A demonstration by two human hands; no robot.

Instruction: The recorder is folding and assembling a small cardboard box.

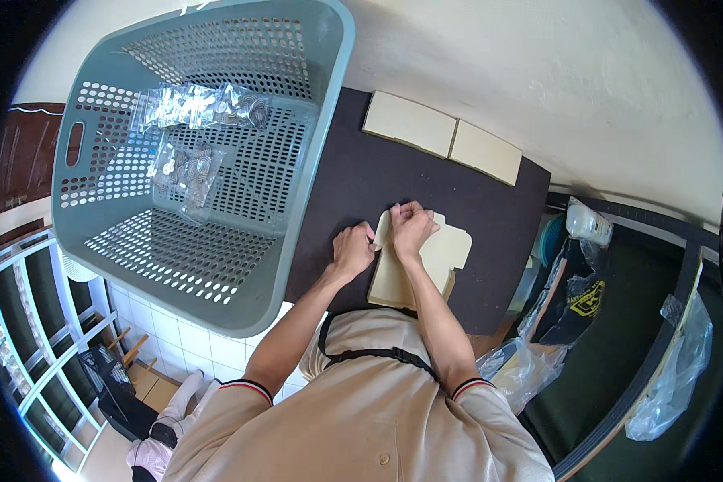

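A small cream cardboard box (434, 261), partly folded with its flaps out, lies on the dark brown tabletop (329, 193) close in front of me. My left hand (353, 251) is closed at the box's left edge, its thumb and forefinger pinching a side flap. Over the far left part of the box is my right hand (412, 229), with its fingers curled onto the cardboard near the far edge. Part of the box is hidden under my right hand and forearm.
Two closed cream boxes (410, 123) lie end to end along the wall. At the left, a large grey-green perforated basket (297, 233) holds clear bags of metal parts (189, 173). Right of the table stand a dark frame (659, 217) and plastic wrapping (530, 361). Another person (177, 414) is at lower left.
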